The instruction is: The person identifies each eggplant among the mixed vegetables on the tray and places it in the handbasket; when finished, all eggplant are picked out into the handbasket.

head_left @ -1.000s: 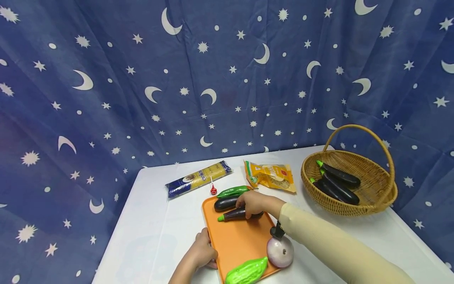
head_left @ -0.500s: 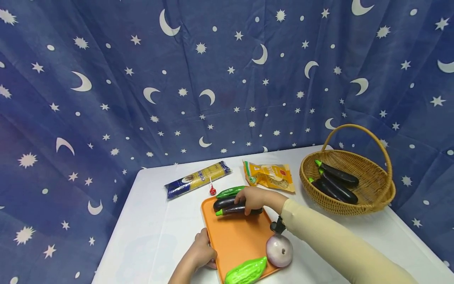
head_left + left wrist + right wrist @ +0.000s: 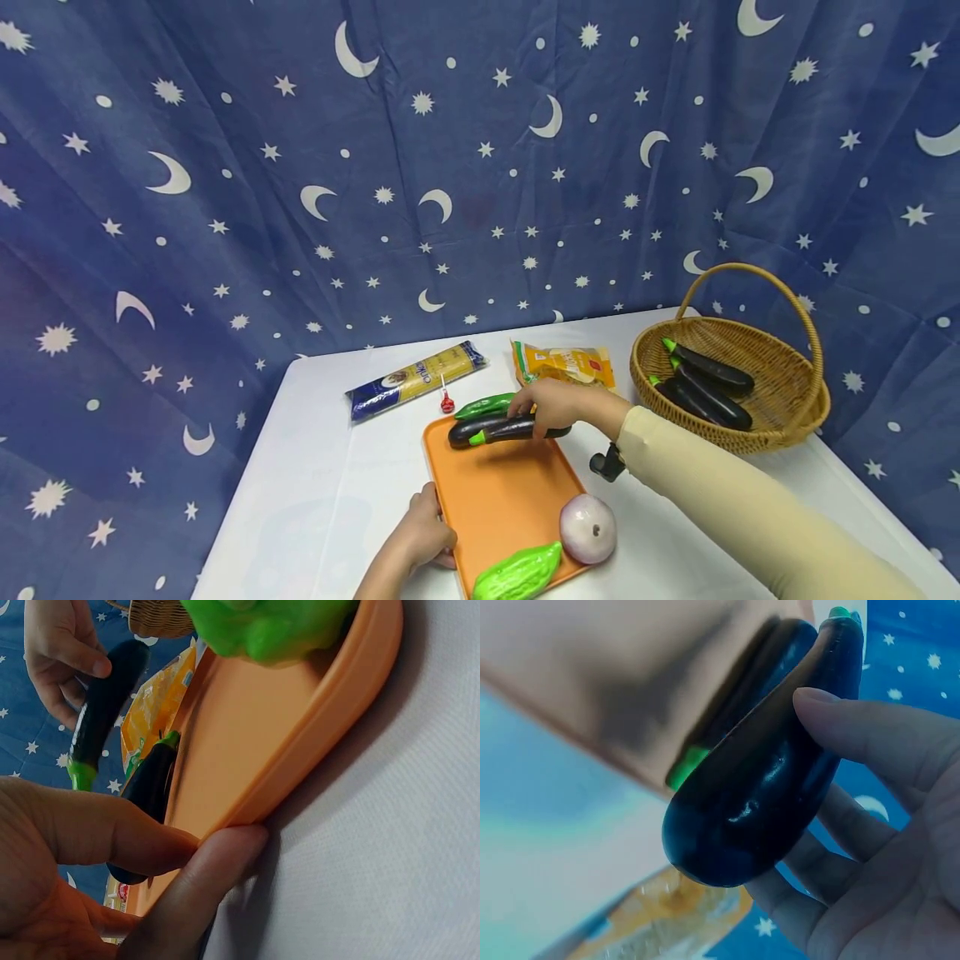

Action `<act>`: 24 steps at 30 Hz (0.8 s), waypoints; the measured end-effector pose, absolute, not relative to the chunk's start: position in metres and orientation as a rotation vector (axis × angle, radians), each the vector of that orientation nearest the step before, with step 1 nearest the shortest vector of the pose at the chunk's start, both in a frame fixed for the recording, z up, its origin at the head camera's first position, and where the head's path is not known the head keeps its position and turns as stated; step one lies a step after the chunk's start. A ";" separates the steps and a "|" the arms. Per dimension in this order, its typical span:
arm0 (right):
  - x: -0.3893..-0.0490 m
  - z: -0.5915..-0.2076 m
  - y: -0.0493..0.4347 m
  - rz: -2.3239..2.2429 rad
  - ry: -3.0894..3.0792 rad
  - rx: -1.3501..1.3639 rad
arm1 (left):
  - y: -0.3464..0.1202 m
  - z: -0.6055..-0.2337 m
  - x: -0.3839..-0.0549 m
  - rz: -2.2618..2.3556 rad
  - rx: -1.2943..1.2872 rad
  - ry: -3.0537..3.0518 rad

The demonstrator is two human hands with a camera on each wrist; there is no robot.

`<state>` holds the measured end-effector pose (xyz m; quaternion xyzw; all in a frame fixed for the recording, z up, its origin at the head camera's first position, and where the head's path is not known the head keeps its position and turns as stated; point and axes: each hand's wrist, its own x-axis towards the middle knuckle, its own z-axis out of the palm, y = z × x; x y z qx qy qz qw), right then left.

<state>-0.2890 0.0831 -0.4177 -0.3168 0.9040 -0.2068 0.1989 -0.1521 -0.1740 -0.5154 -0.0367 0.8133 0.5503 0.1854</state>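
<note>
My right hand grips a dark eggplant with a green stem, raised above the far end of the orange tray. Behind it a second eggplant lies on the tray, beside a long green pepper at the far rim. With thumb and finger, my left hand pinches the tray's left edge, as the left wrist view shows close up. A bright green bitter melon lies at the tray's near end, and a purple-white onion sits at its near right corner.
At the back right, a wicker basket with a tall handle holds several eggplants. Along the back of the white table lie a blue-and-yellow pasta packet, a red lollipop and an orange food bag. A starry blue curtain hangs behind.
My right hand has lifted the eggplant off the tray and carried it up and slightly to the right. My left hand keeps its hold on the tray edge.
</note>
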 end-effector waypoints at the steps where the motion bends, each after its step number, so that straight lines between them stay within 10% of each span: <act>1: -0.290 -0.415 0.086 -0.574 2.535 -0.881 | -0.174 -0.515 -0.152 1.553 -0.100 2.292; 24: -0.300 -0.345 0.170 -0.656 2.625 -0.684 | -0.174 -0.517 -0.153 1.522 -0.068 2.330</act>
